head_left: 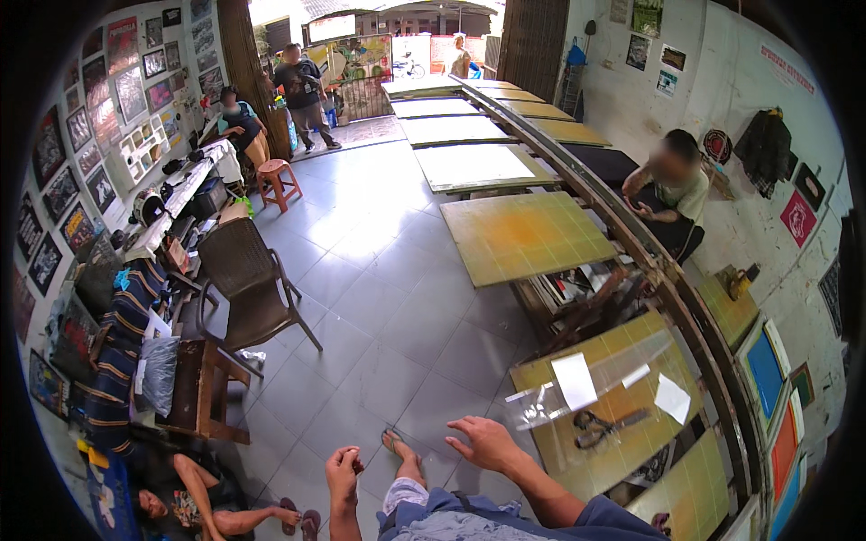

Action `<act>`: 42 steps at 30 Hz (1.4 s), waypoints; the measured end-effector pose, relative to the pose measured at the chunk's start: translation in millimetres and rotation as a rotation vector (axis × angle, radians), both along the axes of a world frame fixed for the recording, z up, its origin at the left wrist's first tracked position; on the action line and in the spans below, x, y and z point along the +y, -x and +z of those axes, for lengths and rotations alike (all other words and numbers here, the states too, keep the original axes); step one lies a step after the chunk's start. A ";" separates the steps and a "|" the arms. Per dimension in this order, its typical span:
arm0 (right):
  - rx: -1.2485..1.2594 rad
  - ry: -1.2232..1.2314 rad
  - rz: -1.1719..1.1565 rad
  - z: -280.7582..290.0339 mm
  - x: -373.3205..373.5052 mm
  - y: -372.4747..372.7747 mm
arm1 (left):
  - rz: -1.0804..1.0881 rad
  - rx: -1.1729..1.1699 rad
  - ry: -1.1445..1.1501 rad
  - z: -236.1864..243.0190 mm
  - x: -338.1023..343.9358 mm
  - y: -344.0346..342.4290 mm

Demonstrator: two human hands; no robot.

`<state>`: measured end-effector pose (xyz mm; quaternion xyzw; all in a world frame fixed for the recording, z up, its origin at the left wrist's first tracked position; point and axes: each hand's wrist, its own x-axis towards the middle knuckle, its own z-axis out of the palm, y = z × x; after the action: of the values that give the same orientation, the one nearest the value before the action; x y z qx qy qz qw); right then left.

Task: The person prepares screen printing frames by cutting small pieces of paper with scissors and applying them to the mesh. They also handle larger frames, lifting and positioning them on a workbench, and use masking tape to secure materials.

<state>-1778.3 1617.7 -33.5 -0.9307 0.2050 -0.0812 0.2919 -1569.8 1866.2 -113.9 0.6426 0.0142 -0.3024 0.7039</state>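
Note:
My left hand (343,474) is raised in front of my body with its fingers curled together; whether anything small is pinched in them I cannot make out. To its right, my right hand (487,443) is held in the air, fingers apart and holding nothing. It is nearest to a yellowish board (577,467) on the right. On that board lie a pair of dark-handled scissors (593,431), a clear plastic sheet (534,411), and white pieces of paper (574,382). Neither hand appears to touch these things.
A long rail (622,203) with several flat boards (528,234) runs away on the right; a person (672,194) sits beyond it. A brown chair (244,284), a red stool (277,183) and a cluttered bench stand left. One person (212,496) sits lower left; others are near the doorway.

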 end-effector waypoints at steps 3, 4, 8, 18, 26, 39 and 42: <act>0.057 -0.046 -0.016 -11.0 -28.6 -62.7 | 0.041 0.078 -0.003 -21.2 -30.8 -57.7; 0.081 -0.078 -0.029 -12.1 -38.5 -87.8 | 0.060 0.111 -0.001 -22.9 -44.5 -80.6; 0.142 -0.120 -0.007 -0.8 -75.9 -189.7 | -0.042 0.006 0.043 -0.3 -106.8 -172.1; 0.038 -0.174 -0.165 -17.2 -210.0 -349.7 | -0.230 -0.167 0.109 44.4 -262.0 -379.2; 0.243 -0.203 -0.236 -82.7 -306.2 -438.6 | -0.276 -0.099 -0.027 11.3 -378.1 -497.9; 0.046 0.127 0.111 -21.0 -569.6 -727.5 | -0.065 -0.137 0.081 29.7 -565.7 -716.2; 0.054 0.015 0.132 -9.5 -616.1 -780.3 | 0.005 -0.057 0.041 13.6 -592.4 -751.4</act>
<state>-998.0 1001.6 -43.0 -0.9463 0.1505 -0.0380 0.2837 -818.4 1273.8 -100.3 0.6364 -0.0105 -0.2823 0.7178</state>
